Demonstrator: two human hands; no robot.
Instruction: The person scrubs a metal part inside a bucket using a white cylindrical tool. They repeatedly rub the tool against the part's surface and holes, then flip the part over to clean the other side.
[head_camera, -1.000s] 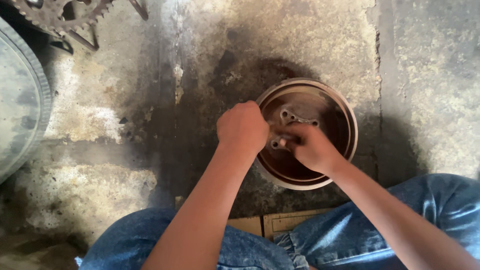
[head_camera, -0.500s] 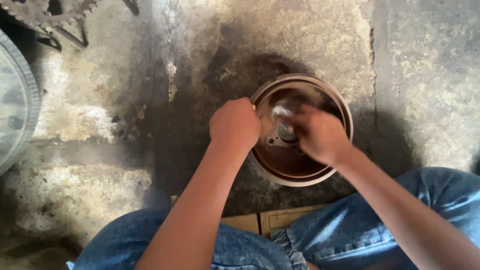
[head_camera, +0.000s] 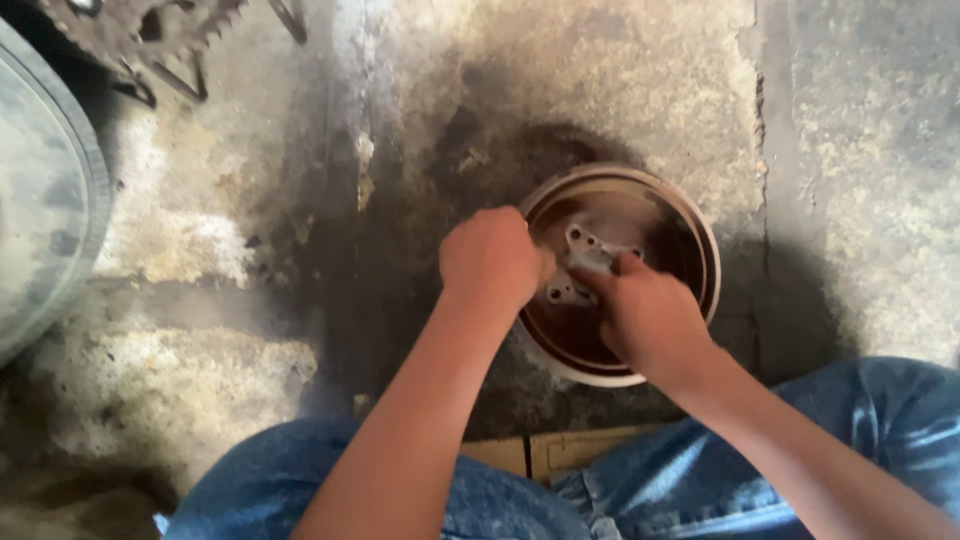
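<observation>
Here, both fists (head_camera: 490, 258) curled over drum (head_camera: 690, 225).

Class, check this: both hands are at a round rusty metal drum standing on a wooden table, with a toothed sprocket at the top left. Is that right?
Not quite. In the head view the drum stands on a stained concrete floor, not a wooden table. The rest holds: the left hand and right hand are at the drum, and a toothed sprocket lies top left.
</observation>
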